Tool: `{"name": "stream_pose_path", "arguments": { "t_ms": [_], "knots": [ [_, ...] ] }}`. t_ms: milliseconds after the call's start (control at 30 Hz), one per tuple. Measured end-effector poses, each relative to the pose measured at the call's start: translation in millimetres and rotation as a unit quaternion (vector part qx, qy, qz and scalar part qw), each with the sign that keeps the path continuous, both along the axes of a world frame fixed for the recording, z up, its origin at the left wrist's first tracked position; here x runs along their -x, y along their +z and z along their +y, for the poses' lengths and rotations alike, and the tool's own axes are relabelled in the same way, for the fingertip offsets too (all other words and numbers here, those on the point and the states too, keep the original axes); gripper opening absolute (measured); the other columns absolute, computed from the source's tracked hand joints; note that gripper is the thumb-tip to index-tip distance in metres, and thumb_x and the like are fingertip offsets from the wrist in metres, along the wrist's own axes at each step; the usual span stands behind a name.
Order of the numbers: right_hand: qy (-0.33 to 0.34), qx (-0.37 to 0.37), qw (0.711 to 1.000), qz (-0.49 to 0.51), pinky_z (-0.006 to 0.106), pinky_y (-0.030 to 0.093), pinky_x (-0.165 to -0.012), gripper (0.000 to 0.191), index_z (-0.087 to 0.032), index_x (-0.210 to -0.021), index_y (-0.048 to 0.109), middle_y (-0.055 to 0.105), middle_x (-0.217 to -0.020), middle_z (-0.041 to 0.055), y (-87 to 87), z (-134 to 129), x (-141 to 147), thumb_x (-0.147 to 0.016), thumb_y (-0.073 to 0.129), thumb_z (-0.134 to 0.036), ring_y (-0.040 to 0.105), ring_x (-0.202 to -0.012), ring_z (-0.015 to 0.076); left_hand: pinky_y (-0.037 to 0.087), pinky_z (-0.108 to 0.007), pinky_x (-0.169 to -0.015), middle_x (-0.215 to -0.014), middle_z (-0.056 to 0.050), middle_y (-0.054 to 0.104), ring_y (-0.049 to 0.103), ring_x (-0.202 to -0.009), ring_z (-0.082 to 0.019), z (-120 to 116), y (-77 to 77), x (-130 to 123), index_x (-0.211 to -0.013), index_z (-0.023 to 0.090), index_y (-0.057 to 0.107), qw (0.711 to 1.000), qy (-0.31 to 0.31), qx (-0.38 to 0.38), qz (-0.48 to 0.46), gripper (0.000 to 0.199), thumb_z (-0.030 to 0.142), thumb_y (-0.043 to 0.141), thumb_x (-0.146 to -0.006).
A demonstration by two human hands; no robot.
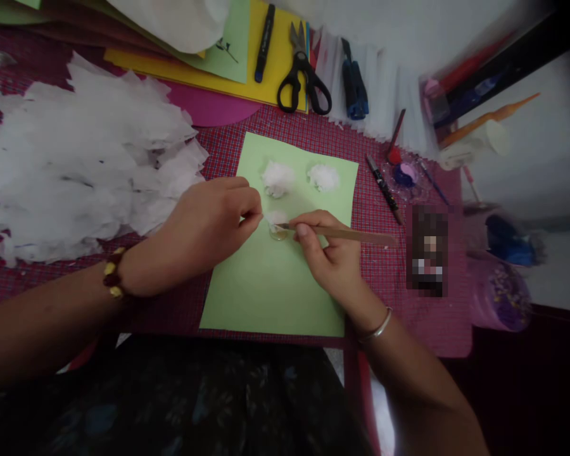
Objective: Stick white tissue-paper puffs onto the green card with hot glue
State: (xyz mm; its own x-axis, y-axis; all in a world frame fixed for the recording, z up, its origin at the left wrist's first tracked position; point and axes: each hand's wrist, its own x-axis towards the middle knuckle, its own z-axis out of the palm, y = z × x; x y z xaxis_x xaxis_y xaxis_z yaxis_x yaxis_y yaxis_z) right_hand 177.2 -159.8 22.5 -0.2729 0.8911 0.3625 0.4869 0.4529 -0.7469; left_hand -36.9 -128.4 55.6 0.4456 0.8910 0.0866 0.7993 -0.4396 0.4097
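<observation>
A light green sheet lies on the checked cloth. Two white ruffled paper puffs, a left one and a right one, sit on its upper part. My right hand pinches a wooden stick, whose tip touches a small white paper piece. Just below that piece is a small round yellowish ring or spot. My left hand is closed beside it, thumb against the fingers; what it holds, if anything, is hidden.
White paper pieces are heaped at the left. Scissors, a black marker and a blue-black tool lie at the back. A pen, a paint dish and jars stand or lie at the right.
</observation>
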Motion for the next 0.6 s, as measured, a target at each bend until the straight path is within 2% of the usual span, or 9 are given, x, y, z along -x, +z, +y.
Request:
{"name": "stream_pose_path", "arguments": {
  "t_ms": [100,267,433,533,600],
  "knots": [
    [0.015,0.0,1.0,0.013,0.033,0.051,-0.072,0.016,-0.022,-0.095,0.066,0.072,-0.088,0.0019,1.4,-1.4,0.1,-0.1,0.052,-0.026,0.067,-0.079,0.0156,0.033,-0.027,-0.063,-0.071,-0.001,0.059,0.051,-0.067,-0.012,1.4,-1.2,3.0,-0.071,0.015,0.062,0.999,0.017,-0.011,-0.034,0.015,0.013,0.059,-0.085],
    [0.066,-0.054,0.994,-0.075,0.033,0.047,-0.071,0.013,-0.022,-0.096,0.066,0.071,-0.081,0.0006,0.8,0.5,0.3,-0.099,0.054,-0.024,0.065,-0.076,0.0153,0.032,-0.026,-0.062,-0.074,0.0,0.062,0.051,-0.066,-0.012,8.6,-5.9,6.6,-0.073,0.015,0.062,0.999,0.038,0.01,-0.034,0.01,0.015,0.061,-0.083],
    [0.037,-0.07,0.992,-0.097,0.034,0.046,-0.072,0.014,-0.022,-0.096,0.066,0.074,-0.087,0.0022,-0.6,1.0,-0.8,-0.1,0.052,-0.024,0.067,-0.081,0.0167,0.031,-0.028,-0.063,-0.08,-0.003,0.064,0.053,-0.073,-0.014,9.2,-5.9,8.6,-0.08,0.016,0.061,0.998,0.052,-0.031,0.021,0.009,0.02,0.057,-0.086],
    [0.019,-0.047,0.996,-0.074,0.035,0.048,-0.073,0.017,-0.023,-0.096,0.066,0.073,-0.088,0.0021,-2.1,0.7,-0.7,-0.1,0.051,-0.028,0.067,-0.081,0.017,0.029,-0.031,-0.06,-0.08,-0.005,0.063,0.054,-0.076,-0.018,5.9,-8.7,8.7,-0.077,0.018,0.058,0.991,0.072,-0.097,0.058,0.014,0.022,0.053,-0.089],
    [0.008,-0.022,0.999,-0.042,0.034,0.049,-0.072,0.017,-0.023,-0.094,0.067,0.072,-0.088,0.002,-2.9,1.4,-0.4,-0.1,0.052,-0.029,0.067,-0.078,0.0163,0.03,-0.031,-0.06,-0.078,-0.004,0.062,0.055,-0.075,-0.018,0.5,-14.9,7.0,-0.075,0.019,0.056,0.99,0.06,-0.113,0.055,0.016,0.022,0.052,-0.09]
  ]
}}
